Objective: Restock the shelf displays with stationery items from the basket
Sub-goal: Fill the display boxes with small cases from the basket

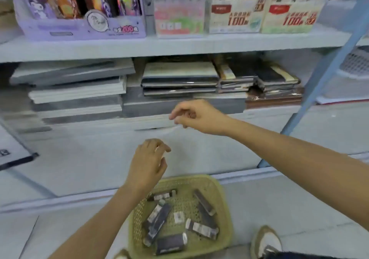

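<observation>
A yellow woven basket point(223, 194) sits on the floor at the bottom centre. It holds several dark packaged stationery items point(157, 221). My left hand point(148, 162) hovers above the basket's far left rim with loosely bent fingers, holding nothing. My right hand point(196, 117) hangs in front of the lower shelf's edge, fingers loosely curled and empty. On the upper shelf point(179, 45) stand display boxes: a purple one point(79, 29), a pink one point(179, 19) and two cream ones with red print point(235, 17).
The lower shelf carries flat stacks of notebooks and wrapped pads point(179, 77). A blue ladder rail point(329, 67) slants down at the right. My shoe point(266, 240) stands just right of the basket. A white panel fronts the unit below the shelves.
</observation>
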{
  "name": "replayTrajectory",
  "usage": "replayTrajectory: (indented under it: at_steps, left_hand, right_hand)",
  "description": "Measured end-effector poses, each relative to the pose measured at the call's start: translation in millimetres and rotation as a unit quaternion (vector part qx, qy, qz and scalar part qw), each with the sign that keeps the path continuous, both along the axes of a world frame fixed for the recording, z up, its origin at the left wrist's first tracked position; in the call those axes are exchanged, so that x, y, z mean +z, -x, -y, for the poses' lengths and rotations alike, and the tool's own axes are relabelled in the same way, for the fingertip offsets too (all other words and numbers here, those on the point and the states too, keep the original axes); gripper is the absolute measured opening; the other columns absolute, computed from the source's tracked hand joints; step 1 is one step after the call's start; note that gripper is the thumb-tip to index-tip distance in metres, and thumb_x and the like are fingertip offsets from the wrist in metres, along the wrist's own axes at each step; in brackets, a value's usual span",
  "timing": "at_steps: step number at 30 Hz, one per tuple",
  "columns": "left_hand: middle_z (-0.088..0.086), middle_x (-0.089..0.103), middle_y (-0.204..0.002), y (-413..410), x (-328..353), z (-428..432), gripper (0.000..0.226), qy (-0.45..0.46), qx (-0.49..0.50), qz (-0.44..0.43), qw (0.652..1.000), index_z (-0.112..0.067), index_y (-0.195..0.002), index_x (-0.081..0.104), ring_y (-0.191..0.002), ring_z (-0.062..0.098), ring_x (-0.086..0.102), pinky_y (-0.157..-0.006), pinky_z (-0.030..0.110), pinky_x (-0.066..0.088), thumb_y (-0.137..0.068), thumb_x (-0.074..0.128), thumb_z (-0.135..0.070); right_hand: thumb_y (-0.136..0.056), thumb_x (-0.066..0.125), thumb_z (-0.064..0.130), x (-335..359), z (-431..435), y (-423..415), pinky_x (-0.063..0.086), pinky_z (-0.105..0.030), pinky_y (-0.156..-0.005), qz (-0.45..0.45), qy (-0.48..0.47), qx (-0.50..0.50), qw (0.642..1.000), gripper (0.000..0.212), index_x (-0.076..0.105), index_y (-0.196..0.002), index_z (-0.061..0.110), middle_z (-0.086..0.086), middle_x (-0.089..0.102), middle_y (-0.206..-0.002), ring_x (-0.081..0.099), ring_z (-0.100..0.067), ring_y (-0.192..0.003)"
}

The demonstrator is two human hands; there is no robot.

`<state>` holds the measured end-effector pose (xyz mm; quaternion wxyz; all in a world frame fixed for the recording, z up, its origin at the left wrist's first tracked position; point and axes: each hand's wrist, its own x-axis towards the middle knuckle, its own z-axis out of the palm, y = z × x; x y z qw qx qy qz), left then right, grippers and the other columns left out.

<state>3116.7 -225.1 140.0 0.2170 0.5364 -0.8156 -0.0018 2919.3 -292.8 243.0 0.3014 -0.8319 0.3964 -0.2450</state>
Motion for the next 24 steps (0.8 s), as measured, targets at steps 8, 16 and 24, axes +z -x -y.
replayTrajectory:
  at_steps: [8, 16, 24]
  left_hand:
    - [0.023, 0.065, -0.12, -66.7, -133.8, -62.3, 0.056, -0.242, 0.032, 0.126, 0.962, -0.001, -0.114, 0.067, -0.106, 0.035, 0.066, -0.08, 0.037, 0.057, -0.062, 0.086, -0.012]
    - [0.016, 0.061, -0.13, -86.9, -184.4, -85.0, 0.057, -0.253, 0.027, 0.128, 0.959, -0.002, -0.122, 0.065, -0.128, 0.036, 0.051, -0.093, 0.044, 0.053, -0.071, 0.084, -0.02]
    - [0.01, 0.018, -0.16, -84.0, -197.3, -90.2, 0.06, -0.285, 0.039, 0.082, 0.954, -0.013, -0.15, 0.031, -0.149, 0.027, 0.0, -0.098, 0.032, 0.05, -0.096, 0.053, -0.026]
  right_hand:
    - [-0.096, 0.058, 0.022, -225.5, -43.5, -44.9, 0.05, -0.028, -0.09, -0.219, -0.239, 0.099, 0.941, 0.022, 0.068, -0.113, 0.013, -0.002, 0.068, -0.114, 0.062, -0.013, -0.101]
    - [-0.089, 0.065, 0.038, -330.7, -94.7, -50.3, 0.049, -0.037, -0.093, -0.326, -0.304, 0.115, 0.888, 0.047, 0.054, -0.128, 0.013, -0.006, 0.06, -0.122, 0.058, -0.023, -0.11]
    - [-0.083, 0.072, 0.033, -348.4, -110.0, -61.0, 0.05, -0.035, -0.086, -0.327, -0.301, 0.147, 0.884, 0.036, 0.06, -0.109, 0.01, -0.007, 0.058, -0.113, 0.057, -0.023, -0.099]
